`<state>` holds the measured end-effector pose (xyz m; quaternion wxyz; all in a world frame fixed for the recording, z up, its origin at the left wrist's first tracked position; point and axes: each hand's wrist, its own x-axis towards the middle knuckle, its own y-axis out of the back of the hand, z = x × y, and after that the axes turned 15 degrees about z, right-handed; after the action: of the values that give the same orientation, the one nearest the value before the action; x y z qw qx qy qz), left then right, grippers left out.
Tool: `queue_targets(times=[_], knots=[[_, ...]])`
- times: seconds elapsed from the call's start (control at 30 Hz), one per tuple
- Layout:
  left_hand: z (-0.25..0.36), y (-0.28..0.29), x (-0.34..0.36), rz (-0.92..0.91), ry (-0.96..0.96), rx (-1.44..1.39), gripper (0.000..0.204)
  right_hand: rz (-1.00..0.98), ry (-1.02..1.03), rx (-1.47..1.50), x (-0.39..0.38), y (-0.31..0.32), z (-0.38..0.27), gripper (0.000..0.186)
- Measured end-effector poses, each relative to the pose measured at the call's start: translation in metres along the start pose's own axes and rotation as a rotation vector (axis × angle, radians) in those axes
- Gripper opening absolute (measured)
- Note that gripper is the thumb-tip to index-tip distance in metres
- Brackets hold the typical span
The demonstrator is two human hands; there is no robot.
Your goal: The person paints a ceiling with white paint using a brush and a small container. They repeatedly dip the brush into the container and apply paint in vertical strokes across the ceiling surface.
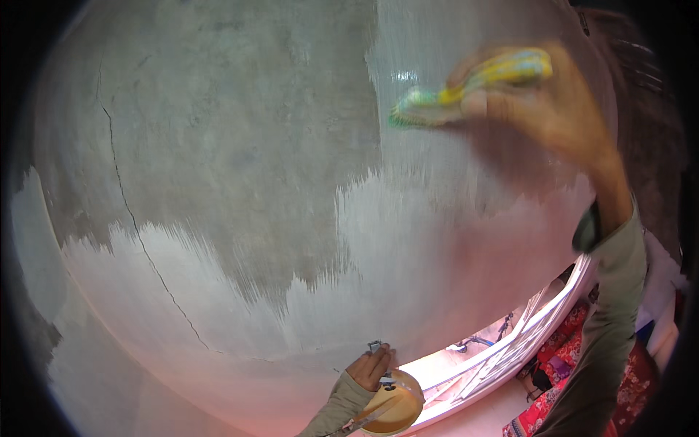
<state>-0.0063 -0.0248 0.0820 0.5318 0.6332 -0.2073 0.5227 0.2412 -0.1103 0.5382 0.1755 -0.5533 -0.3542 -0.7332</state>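
Through the head view I have the brush point(502, 73) up at the upper right, in front of the wall point(233, 138), its yellow handle grasped in the right hand point(535, 105) and its pale green bristles point(419, 109) pointing left. I judge that this sideways hold suits the work, since it lays the bristles close to the border between the pale coat point(451, 233) and the darker grey, while the wrist stays to the right, off the uncoated part. Blur on the hand and brush means I cannot tell whether the tips press on the surface. Low in the middle, the left hand point(370, 368) is curled just above the yellowish container point(397, 408), with a small metal piece point(375, 345) at its fingertips; I cannot tell whether it grips the container, that piece or both, though its place there would help steady the container near the body. For room, I have a broad stretch of wall left of the bristles, crossed only by a thin crack point(124, 189) at far left. The lower right is tighter: the wall ends at a slanting edge, and beyond it run the white railing point(502, 346) and the red flowered cloth point(564, 339), with the right sleeve point(608, 320) passing beside them, so I would mind the elbow there.
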Motion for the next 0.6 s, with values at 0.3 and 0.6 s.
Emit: queue_targets(times=[0.3, 0.6], knots=[[0.013, 0.007, 0.014, -0.066, -0.013, 0.005, 0.059, 0.295, 0.24, -0.358, 0.12, 0.042, 0.005, 0.023], [0.009, 0.008, 0.001, -0.005, 0.052, 0.023, 0.061, 0.283, 0.577, -0.286, 0.021, -0.02, 0.028, 0.02]])
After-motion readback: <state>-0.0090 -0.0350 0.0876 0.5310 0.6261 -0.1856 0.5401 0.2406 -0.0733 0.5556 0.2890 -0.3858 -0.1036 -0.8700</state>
